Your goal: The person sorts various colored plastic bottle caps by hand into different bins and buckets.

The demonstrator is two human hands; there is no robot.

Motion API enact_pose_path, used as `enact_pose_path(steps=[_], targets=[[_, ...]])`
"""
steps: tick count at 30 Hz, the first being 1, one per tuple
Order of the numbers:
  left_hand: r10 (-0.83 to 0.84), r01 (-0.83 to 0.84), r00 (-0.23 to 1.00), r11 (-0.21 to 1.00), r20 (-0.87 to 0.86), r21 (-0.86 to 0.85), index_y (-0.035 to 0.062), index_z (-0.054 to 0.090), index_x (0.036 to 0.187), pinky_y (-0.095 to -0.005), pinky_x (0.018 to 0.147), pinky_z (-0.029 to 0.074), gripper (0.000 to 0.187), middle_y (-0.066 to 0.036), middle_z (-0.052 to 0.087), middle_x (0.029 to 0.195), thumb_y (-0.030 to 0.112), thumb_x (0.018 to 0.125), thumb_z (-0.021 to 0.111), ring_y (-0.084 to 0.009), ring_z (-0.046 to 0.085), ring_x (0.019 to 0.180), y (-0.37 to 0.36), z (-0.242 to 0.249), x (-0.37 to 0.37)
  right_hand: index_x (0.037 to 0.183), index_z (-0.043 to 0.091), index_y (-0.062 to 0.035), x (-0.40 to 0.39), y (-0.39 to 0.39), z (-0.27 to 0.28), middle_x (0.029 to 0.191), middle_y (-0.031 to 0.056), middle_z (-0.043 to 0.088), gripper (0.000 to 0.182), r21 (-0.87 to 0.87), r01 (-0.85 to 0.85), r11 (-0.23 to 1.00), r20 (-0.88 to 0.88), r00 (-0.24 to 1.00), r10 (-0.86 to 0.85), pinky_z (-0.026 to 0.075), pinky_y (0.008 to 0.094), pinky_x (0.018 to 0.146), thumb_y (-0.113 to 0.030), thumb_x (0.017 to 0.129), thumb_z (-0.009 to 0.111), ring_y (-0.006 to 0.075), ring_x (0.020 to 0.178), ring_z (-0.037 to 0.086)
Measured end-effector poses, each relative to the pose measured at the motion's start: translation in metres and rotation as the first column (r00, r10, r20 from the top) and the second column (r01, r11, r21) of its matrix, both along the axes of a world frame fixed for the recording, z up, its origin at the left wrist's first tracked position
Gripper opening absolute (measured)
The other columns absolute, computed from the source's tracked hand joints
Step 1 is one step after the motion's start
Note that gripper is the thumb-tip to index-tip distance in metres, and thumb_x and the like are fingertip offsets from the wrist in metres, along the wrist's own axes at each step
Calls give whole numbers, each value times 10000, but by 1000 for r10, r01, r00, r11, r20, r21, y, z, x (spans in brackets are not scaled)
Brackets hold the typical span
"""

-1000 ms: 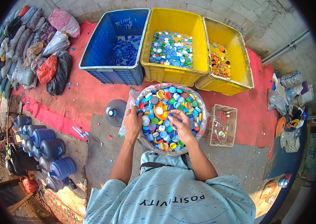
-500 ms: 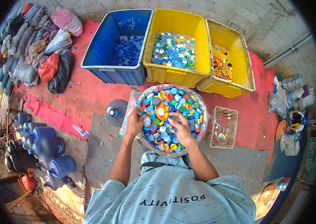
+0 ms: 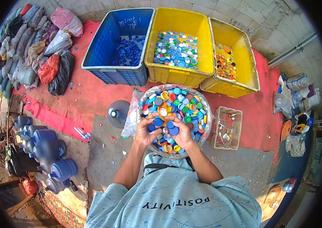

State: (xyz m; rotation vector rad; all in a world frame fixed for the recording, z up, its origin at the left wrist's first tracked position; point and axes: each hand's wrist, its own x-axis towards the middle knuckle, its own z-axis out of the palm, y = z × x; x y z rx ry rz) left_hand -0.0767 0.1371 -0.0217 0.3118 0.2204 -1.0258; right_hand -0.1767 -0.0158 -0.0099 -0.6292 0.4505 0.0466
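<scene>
Along the far wall (image 3: 252, 21) stood the big stuff: a blue tub (image 3: 102, 43) at left, a yellow tub (image 3: 180, 77) beside it, a smaller yellow tub (image 3: 242, 43) at right, ranked close with mouths up, probably so one glance took in all three floors. Nearer, close in front of the person (image 3: 176, 197), sat the round basin (image 3: 207, 129), rim draped in clear plastic; that near, I reckoned, neither arm had to stretch. An open crate (image 3: 215, 131) lay just right of it and a grey jug (image 3: 117, 117) just left, both clear of the elbows.

And look at those hands, close together over the near half of the heap! The left hand (image 3: 144, 133) was part-curled, palm inward, around blue caps (image 3: 157, 122); the right hand (image 3: 184, 135) was cupped the same way around more blue caps (image 3: 173, 131), seemingly so each could cradle several without spilling. Fingers hid the exact count from me. Below them, mixed caps (image 3: 187, 119) filled the basin, piled high enough, I judged, to spare any digging.
</scene>
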Motion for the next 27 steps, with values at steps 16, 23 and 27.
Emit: enact_pose_path(steps=[16,23,27], targets=[[-23,19,1000,965,12,261,-3,510,1232,-201,456,377,374,-91,561,938,203,921,488,-102,492,662,-17,-9,-17,1176,595,-36,-7,6,-1,920,20,615,289,-376,31,926,-33,998,-47,448,225,605,-125,903,623,71,731,553],[-73,60,997,919,18,390,12,502,1174,-216,474,412,353,-198,638,1092,292,973,424,-123,516,657,-11,1,-19,1163,557,-62,-11,-2,2,976,53,620,251,-143,168,975,-154,970,-190,473,276,659,-138,925,579,121,781,586],[18,13,995,955,-100,296,28,500,1093,-263,567,486,317,-201,632,1114,313,980,420,-169,571,727,-8,6,-17,1161,559,-55,-11,-1,-1,1012,96,630,276,68,274,959,-171,950,-260,516,349,756,-164,908,570,209,874,633]])
